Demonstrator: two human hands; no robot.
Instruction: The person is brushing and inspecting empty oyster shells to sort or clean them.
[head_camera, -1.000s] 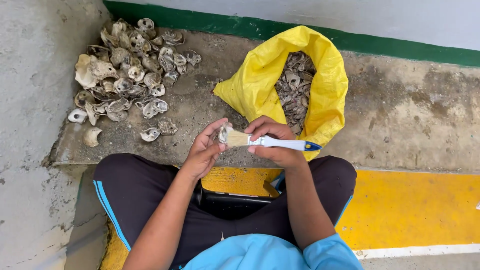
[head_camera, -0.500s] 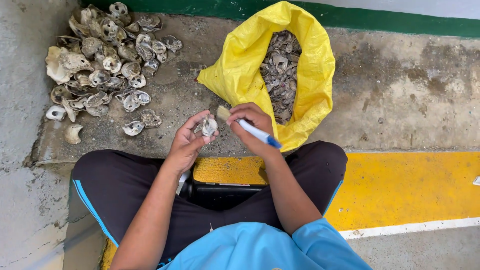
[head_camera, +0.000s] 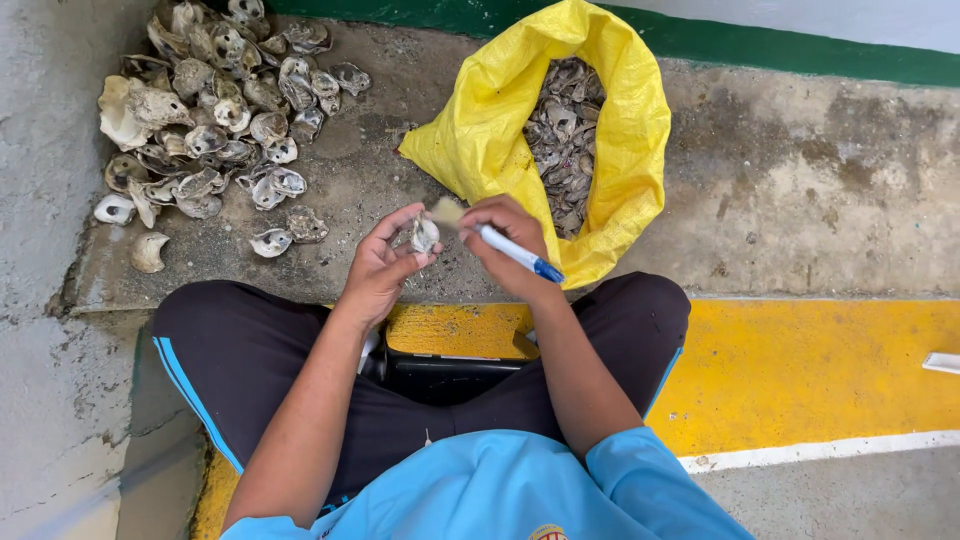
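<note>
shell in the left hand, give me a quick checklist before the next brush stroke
1. Shell gripped in left hand: ok.
2. Brush held in right hand: ok.
3. Bristles touching the shell: ok.
4. Shell's inner face fully brushed: cannot tell.
5. Yellow bag open and close by: ok.
6. Shell pile apart from the bag: ok.

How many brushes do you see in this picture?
1. The brush is in the right hand, its bristles against the shell held by the left hand. Others may be hidden.
</note>
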